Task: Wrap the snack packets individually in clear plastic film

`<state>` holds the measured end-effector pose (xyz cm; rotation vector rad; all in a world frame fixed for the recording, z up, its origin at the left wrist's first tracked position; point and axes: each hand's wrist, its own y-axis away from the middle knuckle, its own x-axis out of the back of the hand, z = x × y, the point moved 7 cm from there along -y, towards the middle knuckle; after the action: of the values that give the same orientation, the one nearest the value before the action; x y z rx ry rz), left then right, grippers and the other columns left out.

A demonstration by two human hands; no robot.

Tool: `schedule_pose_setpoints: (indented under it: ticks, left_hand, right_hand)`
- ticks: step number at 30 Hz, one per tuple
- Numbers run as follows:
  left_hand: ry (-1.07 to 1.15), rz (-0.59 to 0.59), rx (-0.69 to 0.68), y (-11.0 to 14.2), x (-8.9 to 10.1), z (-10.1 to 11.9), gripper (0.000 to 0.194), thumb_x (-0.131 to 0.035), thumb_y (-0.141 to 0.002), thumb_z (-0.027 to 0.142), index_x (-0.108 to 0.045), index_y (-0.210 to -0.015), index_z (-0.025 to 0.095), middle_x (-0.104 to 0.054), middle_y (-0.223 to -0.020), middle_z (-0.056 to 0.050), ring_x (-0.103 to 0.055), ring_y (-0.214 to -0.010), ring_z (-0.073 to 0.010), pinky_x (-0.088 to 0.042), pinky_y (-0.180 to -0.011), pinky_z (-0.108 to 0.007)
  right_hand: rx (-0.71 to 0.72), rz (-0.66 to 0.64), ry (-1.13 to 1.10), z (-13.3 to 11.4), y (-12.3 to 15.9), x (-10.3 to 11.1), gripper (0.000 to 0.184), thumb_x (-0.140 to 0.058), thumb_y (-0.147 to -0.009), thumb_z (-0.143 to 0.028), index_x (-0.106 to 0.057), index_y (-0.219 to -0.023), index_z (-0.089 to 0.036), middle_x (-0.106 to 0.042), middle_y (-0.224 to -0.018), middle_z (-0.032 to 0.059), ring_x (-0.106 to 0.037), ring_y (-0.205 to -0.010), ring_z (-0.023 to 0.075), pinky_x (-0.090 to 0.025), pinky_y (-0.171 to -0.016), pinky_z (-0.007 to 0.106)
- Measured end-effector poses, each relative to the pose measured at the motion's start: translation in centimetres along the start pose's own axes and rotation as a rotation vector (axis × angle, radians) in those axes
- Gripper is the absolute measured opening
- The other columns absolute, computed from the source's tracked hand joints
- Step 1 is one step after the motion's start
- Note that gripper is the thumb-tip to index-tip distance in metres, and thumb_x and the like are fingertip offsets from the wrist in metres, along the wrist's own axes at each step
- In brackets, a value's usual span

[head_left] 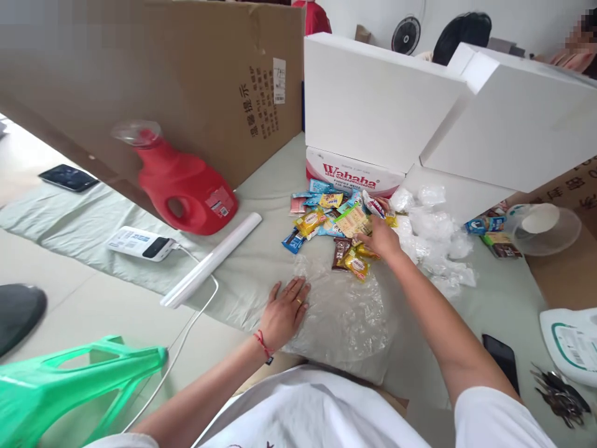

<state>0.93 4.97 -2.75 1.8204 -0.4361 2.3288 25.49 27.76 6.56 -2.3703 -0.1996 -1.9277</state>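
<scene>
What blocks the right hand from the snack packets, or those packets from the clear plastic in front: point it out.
Nothing visible does. The right hand is at the snack packets, and the nearest ones lie by the far edge of the clear plastic. The left hand lies at the plastic's left side, off that path.

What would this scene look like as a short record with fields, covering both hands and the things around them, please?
Left hand: palm down at the left side of a thin clear plastic bag
Right hand: at a green-and-cream rectangular snack packet; grip unclear
Centre: pile of small shiny multicoloured snack packets
Right of pile: crumpled clear plastic bags
Behind pile: red-and-white cardboard Wahaha box
Left of pile: red plastic jug with handle, long white tube
</scene>
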Motion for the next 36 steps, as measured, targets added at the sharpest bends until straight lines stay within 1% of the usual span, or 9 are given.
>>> schedule_pose_setpoints:
  ticks: [3,8,12,14,18,21,23,28,36]
  left_hand:
    - [0.013,0.005,-0.001,1.1,0.4,-0.2,0.049,-0.038,-0.109,0.035,-0.054,-0.153,0.026,-0.047,-0.163,-0.008,-0.047,-0.15,-0.0274,-0.024,-0.128,-0.056]
    - [0.045,0.013,0.034,2.6,1.2,-1.0,0.05,-0.038,-0.109,0.037,-0.048,-0.158,0.029,-0.044,-0.165,-0.009,-0.045,-0.151,-0.0284,-0.008,-0.13,-0.064]
    - [0.09,0.014,0.075,2.8,1.4,-1.3,0.052,-0.04,-0.108,0.04,-0.046,-0.159,0.03,-0.038,-0.168,-0.009,-0.04,-0.155,-0.031,0.003,-0.127,-0.07]
    - [0.119,0.015,0.082,2.8,1.4,-1.3,0.052,-0.041,-0.108,0.042,-0.046,-0.159,0.032,-0.038,-0.168,-0.009,-0.038,-0.155,-0.0314,0.005,-0.127,-0.071]
    - [0.153,0.019,0.084,2.8,1.5,-1.4,0.052,-0.04,-0.108,0.044,-0.046,-0.159,0.033,-0.038,-0.168,-0.008,-0.037,-0.156,-0.0315,0.006,-0.126,-0.071]
    - [0.164,0.01,0.092,2.8,1.5,-1.4,0.052,-0.039,-0.109,0.044,-0.045,-0.159,0.034,-0.037,-0.169,-0.008,-0.036,-0.157,-0.0314,0.007,-0.126,-0.072]
    - [0.168,-0.004,0.098,2.8,1.5,-1.3,0.052,-0.038,-0.109,0.044,-0.045,-0.159,0.034,-0.037,-0.169,-0.008,-0.036,-0.157,-0.0321,0.007,-0.126,-0.073]
    - [0.167,-0.033,0.096,2.7,1.5,-1.2,0.053,-0.04,-0.108,0.042,-0.045,-0.16,0.033,-0.037,-0.169,-0.009,-0.036,-0.156,-0.0351,0.005,-0.125,-0.075]
    - [0.154,-0.036,0.101,2.7,1.5,-1.2,0.052,-0.039,-0.108,0.044,-0.046,-0.159,0.033,-0.037,-0.169,-0.008,-0.035,-0.157,-0.0339,0.004,-0.125,-0.075]
  right_hand:
    - [-0.079,-0.025,0.093,-1.7,-1.4,-0.7,0.065,-0.077,-0.086,-0.052,-0.058,-0.134,-0.011,-0.063,-0.128,0.0226,-0.066,-0.109,0.0337,-0.052,-0.085,0.039]
    - [0.0,-0.03,0.143,-2.2,-0.7,0.4,0.034,-0.072,-0.09,-0.045,-0.072,-0.105,-0.015,-0.066,-0.114,0.0188,-0.055,-0.117,0.0366,-0.048,-0.094,0.046]
    - [0.175,0.298,0.041,-2.6,4.1,4.8,0.032,-0.071,-0.09,-0.04,-0.072,-0.106,-0.013,-0.062,-0.111,0.0175,-0.052,-0.111,0.033,-0.047,-0.097,0.047]
    - [0.339,0.372,-0.127,-3.7,8.1,5.8,0.033,-0.068,-0.092,-0.04,-0.07,-0.111,-0.013,-0.06,-0.11,0.0147,-0.055,-0.104,0.0285,-0.05,-0.093,0.044]
    - [0.642,0.161,-0.179,-7.9,16.2,1.5,0.038,-0.062,-0.097,-0.034,-0.068,-0.132,-0.02,-0.06,-0.104,0.01,-0.057,-0.096,0.0264,-0.051,-0.083,0.041]
    - [0.636,0.08,0.03,-9.4,19.5,-3.4,0.044,-0.056,-0.099,-0.022,-0.064,-0.142,-0.025,-0.065,-0.109,0.0124,-0.056,-0.097,0.028,-0.048,-0.087,0.045]
    - [0.632,-0.009,0.077,-9.4,20.4,-5.5,0.047,-0.057,-0.099,-0.025,-0.061,-0.146,-0.026,-0.064,-0.129,0.0149,-0.054,-0.112,0.0312,-0.044,-0.099,0.05]
    - [0.65,-0.164,-0.112,-8.4,19.6,-5.8,0.06,-0.06,-0.099,-0.05,-0.052,-0.153,-0.028,-0.053,-0.151,0.0116,-0.045,-0.132,0.0331,-0.036,-0.114,0.053]
    - [0.66,-0.328,-0.138,-9.9,15.6,-6.1,0.059,-0.071,-0.093,-0.04,-0.06,-0.146,-0.02,-0.064,-0.136,0.0133,-0.049,-0.122,0.0327,-0.041,-0.107,0.049]
